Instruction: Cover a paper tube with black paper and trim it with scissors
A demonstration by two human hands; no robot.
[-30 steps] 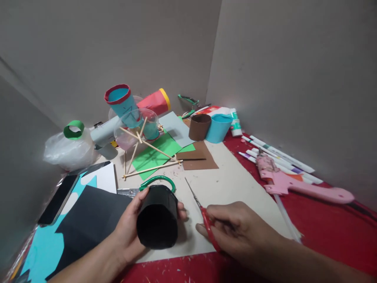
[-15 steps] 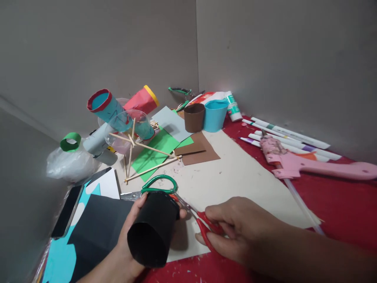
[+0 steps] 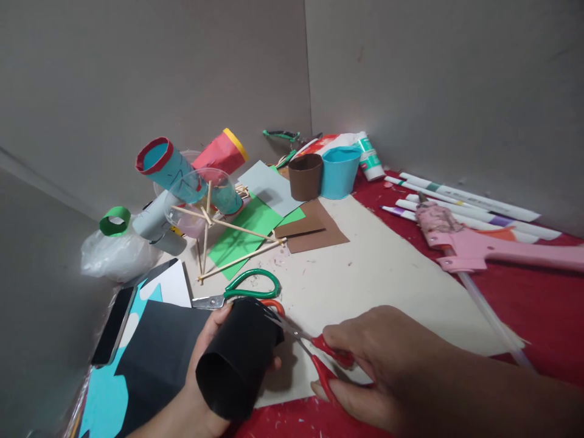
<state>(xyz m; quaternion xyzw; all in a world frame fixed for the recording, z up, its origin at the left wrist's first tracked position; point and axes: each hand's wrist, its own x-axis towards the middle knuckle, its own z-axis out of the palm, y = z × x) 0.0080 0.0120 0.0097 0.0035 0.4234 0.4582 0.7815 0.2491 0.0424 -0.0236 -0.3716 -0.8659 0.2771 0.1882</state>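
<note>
My left hand [image 3: 206, 365] is wrapped round a black paper tube [image 3: 239, 353], its open end tilted toward me. In my right hand [image 3: 371, 359] I grip red-handled scissors [image 3: 326, 356], thumb and fingers in the loops. Their blades are parted and meet the far end of the tube; how deep they reach into the paper I cannot tell. Just behind the tube lie green-handled scissors [image 3: 253, 283], and another red handle [image 3: 272, 306] shows beside them. Black paper [image 3: 157, 353] is spread left of my left hand.
A phone [image 3: 114, 325] lies at left. Behind stand a wooden-stick frame [image 3: 206, 225], decorated tubes [image 3: 166, 164], a brown cup [image 3: 305, 177] and a blue cup [image 3: 340, 173]. A pink glue gun [image 3: 479, 246] and several markers [image 3: 474, 201] lie at right on the red cloth [image 3: 556, 316].
The scissor blades have opened wider and now reach the tube's far edge. The tube has turned slightly in my left hand. The view has shifted a little.
</note>
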